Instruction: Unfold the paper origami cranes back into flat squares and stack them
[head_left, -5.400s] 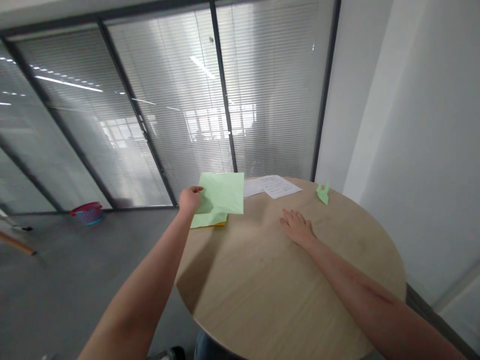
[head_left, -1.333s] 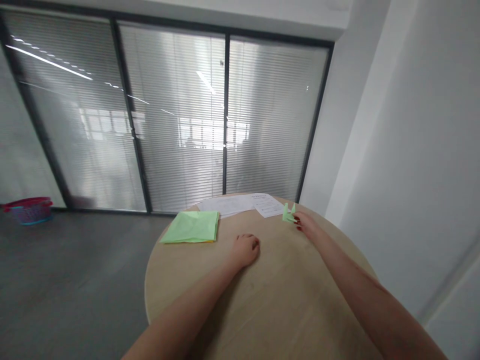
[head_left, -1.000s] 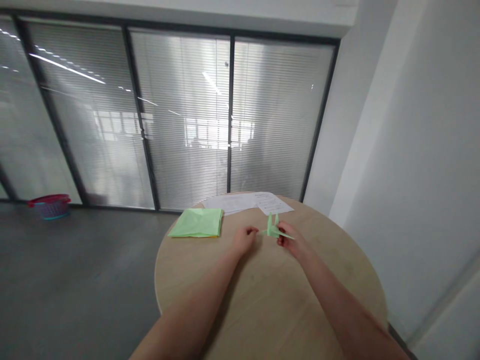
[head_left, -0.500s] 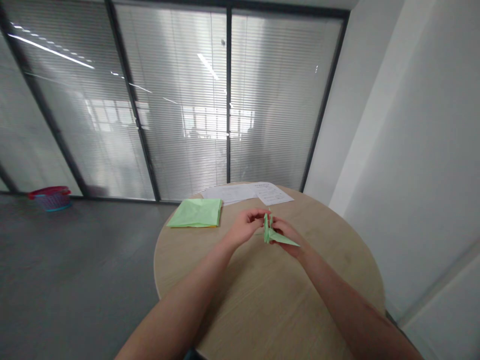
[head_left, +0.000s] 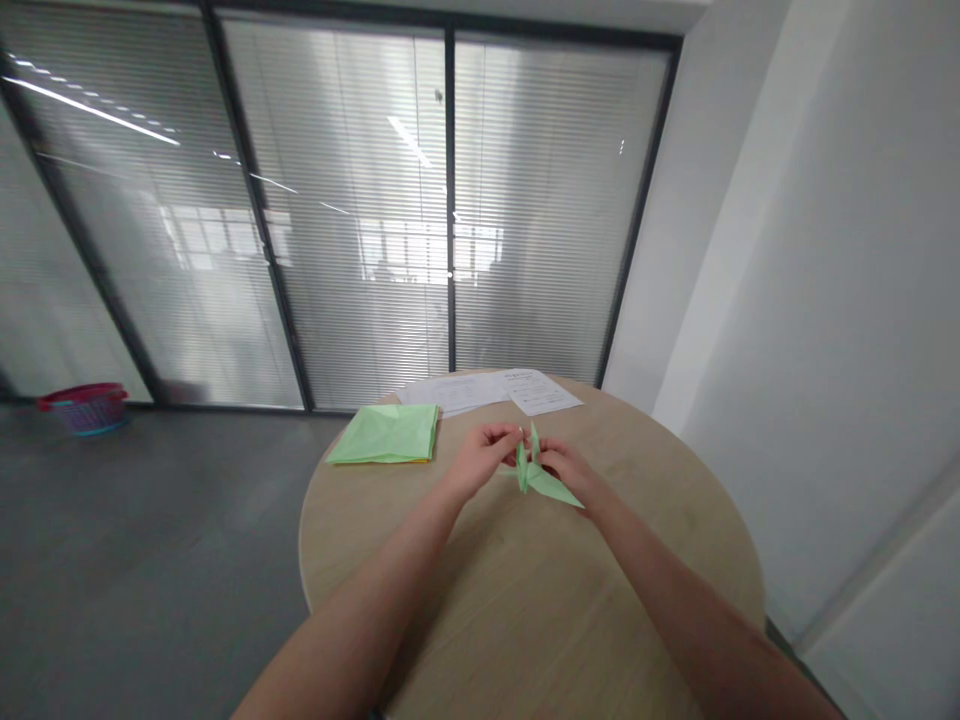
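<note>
A light green folded paper crane (head_left: 546,484) is held between my two hands above the round wooden table. One pointed flap reaches toward the lower right, and another point sticks up between the hands. My left hand (head_left: 486,456) pinches the crane's left side with thumb and index finger. On the other side, my right hand (head_left: 568,466) grips the paper with bent fingers, partly hidden behind the flap. The fingertips on both sides are small and partly covered by paper.
The round table (head_left: 517,610) has a stack of green paper (head_left: 386,434) at its left, with a yellow edge beneath. Printed white sheets (head_left: 546,392) lie at the far edge. A red and blue basket (head_left: 88,409) stands on the floor. Glass panels with blinds rise behind.
The crane's upright point and right flap have spread apart and show more plainly. Both hands still hold the paper. The whole view has shifted slightly.
</note>
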